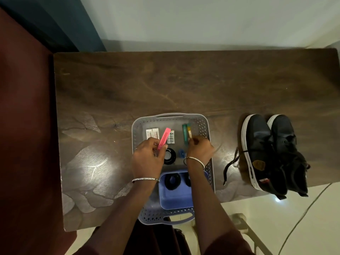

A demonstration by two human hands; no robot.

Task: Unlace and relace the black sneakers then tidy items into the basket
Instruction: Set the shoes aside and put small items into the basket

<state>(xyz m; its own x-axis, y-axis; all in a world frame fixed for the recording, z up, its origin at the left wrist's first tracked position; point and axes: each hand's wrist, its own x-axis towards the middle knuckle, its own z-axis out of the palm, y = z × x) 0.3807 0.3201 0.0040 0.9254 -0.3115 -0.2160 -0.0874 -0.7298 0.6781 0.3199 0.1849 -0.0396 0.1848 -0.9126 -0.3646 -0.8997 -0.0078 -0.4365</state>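
Bare tabletop (165,80) beyond the basket (202,124) (sneakers (272,153) blocking right side)

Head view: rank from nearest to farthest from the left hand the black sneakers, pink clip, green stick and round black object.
1. pink clip: held by the left hand itself.
2. round black object: just right of that hand, inside the basket.
3. green stick: basket's right side, beside the beige stick in the right hand.
4. black sneakers: on the table, right of the basket.
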